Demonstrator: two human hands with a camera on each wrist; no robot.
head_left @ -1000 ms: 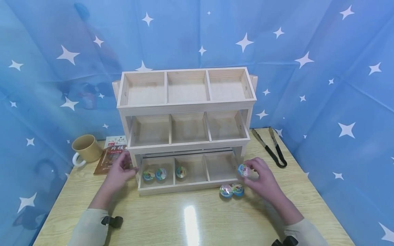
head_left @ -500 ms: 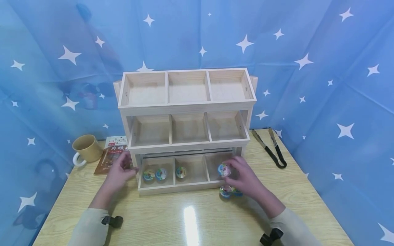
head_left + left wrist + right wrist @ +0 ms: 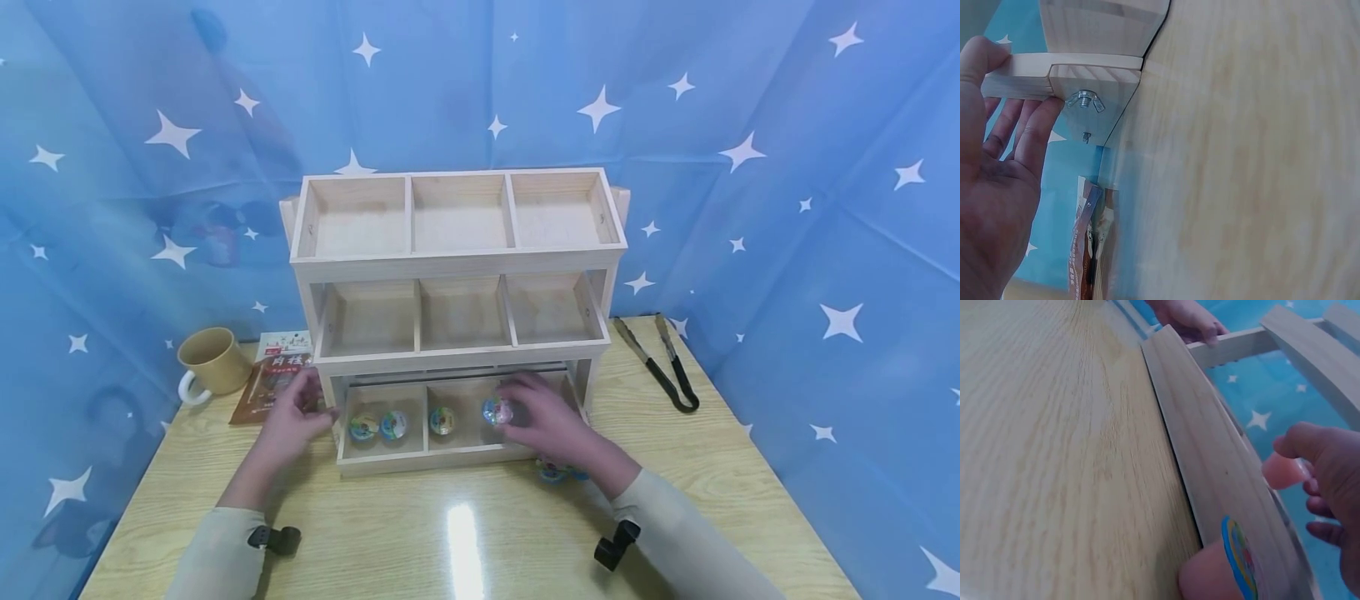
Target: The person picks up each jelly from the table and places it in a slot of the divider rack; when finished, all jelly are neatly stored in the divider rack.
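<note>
A three-tier wooden shelf (image 3: 459, 266), each tier split into three compartments, stands on the table. My left hand (image 3: 294, 418) grips its left side; in the left wrist view thumb and fingers clasp a wooden bar (image 3: 1019, 87) near a wing nut. Between thumb and fingers, my right hand (image 3: 553, 423) pinches a small jelly cup (image 3: 496, 411) with pink contents, over the bottom tier near its right divider. Two jelly cups (image 3: 363, 427) sit in the bottom left compartment, and one jelly cup (image 3: 442, 421) in the bottom middle one. More jelly cups (image 3: 552, 473) on the table are partly hidden beneath my right arm.
A tan mug (image 3: 213, 362) with a white handle stands at the left, beside a brown packet (image 3: 262, 390). Black-handled tongs (image 3: 670, 377) lie right of the shelf. A blue star-patterned curtain (image 3: 480, 83) hangs behind and at both sides.
My right hand has carried its jelly cup leftward, from beside the shelf's right end to over the bottom tier near the middle compartment. My left hand keeps its hold on the shelf.
</note>
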